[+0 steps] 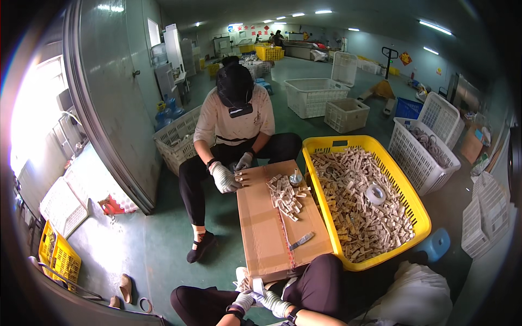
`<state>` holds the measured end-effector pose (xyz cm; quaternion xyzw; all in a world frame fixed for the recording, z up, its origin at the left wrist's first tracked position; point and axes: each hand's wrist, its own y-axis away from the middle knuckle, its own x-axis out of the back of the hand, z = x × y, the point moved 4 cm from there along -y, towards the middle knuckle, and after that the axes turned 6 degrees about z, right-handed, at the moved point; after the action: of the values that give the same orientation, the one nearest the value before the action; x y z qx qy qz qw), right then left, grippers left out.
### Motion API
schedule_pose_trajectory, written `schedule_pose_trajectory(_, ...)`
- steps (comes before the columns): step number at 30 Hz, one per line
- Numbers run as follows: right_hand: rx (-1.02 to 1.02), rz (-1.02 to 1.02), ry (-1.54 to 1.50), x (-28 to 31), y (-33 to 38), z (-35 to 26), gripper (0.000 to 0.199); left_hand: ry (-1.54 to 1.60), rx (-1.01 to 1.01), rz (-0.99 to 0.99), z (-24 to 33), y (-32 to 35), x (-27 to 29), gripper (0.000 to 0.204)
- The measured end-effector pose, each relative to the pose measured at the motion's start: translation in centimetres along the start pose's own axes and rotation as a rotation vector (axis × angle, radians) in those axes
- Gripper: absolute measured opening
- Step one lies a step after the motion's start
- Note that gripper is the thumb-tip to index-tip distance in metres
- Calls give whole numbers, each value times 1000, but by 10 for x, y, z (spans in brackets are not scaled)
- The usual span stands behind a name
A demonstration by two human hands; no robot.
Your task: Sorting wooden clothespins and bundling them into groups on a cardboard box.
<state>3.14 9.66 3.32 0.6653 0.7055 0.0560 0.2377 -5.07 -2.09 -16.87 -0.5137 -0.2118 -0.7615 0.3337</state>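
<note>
Low in front of me, between my knees, my two gloved hands come together at the box's near edge. My left hand (244,301) and my right hand (273,303) are closed at the lower end of a small white flat piece (258,286); its exact kind is unclear. Just beyond stands a brown cardboard box (261,233). On its top lie a pile of small pale clip-like pieces (286,200), a flat grey blade-like tool (302,240) and a small metal-topped container (295,177). Across the box, a seated co-worker's gloved hand (223,177) holds similar pieces at the edge.
A yellow crate (422,224) full of the pale pieces, with a tape roll (375,194) on top, stands right of the box. Beside me are a blue stool (435,244) and a white sack (416,299). White crates (310,99) stand behind; a large door (109,98) is left.
</note>
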Motion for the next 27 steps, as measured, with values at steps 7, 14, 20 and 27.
schedule_pose_trajectory(7, -49, -25, -3, -8, 3, -3, 43, -93, 73, -67, -15, 7, 0, 42)
schedule_pose_trajectory(14, -28, 79, -91, 3, 9, 4, 29, 1481, 799, -75, 37, 20, 17, 37)
schedule_pose_trajectory(20, 31, 16, -42, -4, -4, 11, 30, 1272, 533, -17, 22, 27, 24, 38)
schedule_pose_trajectory(27, -60, -27, -98, 4, 1, 1, 47, 1943, 976, 20, 31, 16, 18, 38)
